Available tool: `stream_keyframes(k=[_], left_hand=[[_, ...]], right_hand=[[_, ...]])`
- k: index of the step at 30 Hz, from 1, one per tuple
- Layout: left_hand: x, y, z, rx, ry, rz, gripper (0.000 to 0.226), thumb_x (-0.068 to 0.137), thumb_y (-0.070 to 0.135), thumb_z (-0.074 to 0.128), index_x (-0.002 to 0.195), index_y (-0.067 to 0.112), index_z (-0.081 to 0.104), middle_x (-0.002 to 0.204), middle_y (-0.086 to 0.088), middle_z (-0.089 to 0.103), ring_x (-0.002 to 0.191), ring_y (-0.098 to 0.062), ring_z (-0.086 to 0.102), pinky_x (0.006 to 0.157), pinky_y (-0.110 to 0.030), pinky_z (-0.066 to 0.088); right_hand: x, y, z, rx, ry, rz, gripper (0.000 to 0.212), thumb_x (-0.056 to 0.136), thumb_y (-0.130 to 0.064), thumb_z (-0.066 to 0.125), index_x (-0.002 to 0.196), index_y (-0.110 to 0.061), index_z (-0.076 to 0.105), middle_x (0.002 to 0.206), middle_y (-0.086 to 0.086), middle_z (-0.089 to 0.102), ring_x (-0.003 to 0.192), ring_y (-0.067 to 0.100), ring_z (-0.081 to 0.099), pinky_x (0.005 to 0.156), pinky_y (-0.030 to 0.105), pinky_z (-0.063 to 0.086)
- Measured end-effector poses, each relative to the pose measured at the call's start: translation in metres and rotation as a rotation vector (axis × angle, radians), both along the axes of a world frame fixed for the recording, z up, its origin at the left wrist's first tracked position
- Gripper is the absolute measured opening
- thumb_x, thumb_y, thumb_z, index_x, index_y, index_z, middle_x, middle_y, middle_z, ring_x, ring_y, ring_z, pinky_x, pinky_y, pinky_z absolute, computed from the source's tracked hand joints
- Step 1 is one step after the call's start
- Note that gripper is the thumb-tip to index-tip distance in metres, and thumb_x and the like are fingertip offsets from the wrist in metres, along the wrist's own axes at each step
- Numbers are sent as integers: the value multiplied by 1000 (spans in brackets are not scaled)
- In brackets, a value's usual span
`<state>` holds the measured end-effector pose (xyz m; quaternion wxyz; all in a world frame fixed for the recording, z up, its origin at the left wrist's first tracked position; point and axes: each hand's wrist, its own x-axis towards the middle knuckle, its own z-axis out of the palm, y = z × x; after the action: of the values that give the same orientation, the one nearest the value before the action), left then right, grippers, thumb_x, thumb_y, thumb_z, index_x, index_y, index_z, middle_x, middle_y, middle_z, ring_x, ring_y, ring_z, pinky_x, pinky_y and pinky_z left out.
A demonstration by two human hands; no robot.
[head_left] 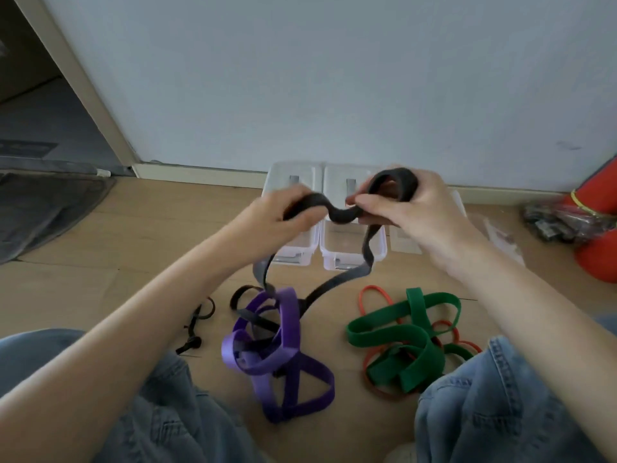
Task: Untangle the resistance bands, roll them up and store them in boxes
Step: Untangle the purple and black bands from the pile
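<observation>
Head view: both hands hold a black band (340,213) at 12 o'clock above the clear boxes (354,252), left hand (283,218) gripping one end, right hand (404,208) pinching a started coil. Its tail snags the purple band (277,345) at 6 o'clock; freeing that first should keep the roll tight. No legible writing.

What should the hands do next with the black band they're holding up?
Probably keep lifting the black band free first: both the left hand and right hand grip its top, but its lower loops still thread through the purple band on the floor.
</observation>
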<state>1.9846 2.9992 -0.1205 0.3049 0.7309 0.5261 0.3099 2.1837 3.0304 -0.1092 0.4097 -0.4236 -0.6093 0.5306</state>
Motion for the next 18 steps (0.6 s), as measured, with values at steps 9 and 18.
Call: stream_keyframes(k=[9, 18], left_hand=[[30, -14, -63, -428, -94, -172, 26, 84, 24, 68, 106, 27, 56, 113, 4, 61, 107, -10, 57, 99, -26, 43], [-20, 11, -12, -174, -350, 108, 8, 91, 18, 56, 90, 23, 62, 67, 11, 65, 65, -2, 61, 67, -18, 51]], right_hand=[[-6, -5, 6, -219, 526, 246, 6, 75, -7, 66, 74, -12, 67, 89, 15, 72, 87, 22, 69, 68, 24, 55], [27, 21, -4, -231, -30, 75, 13, 72, -9, 72, 84, -9, 66, 102, 12, 70, 101, 31, 65, 73, 33, 59]])
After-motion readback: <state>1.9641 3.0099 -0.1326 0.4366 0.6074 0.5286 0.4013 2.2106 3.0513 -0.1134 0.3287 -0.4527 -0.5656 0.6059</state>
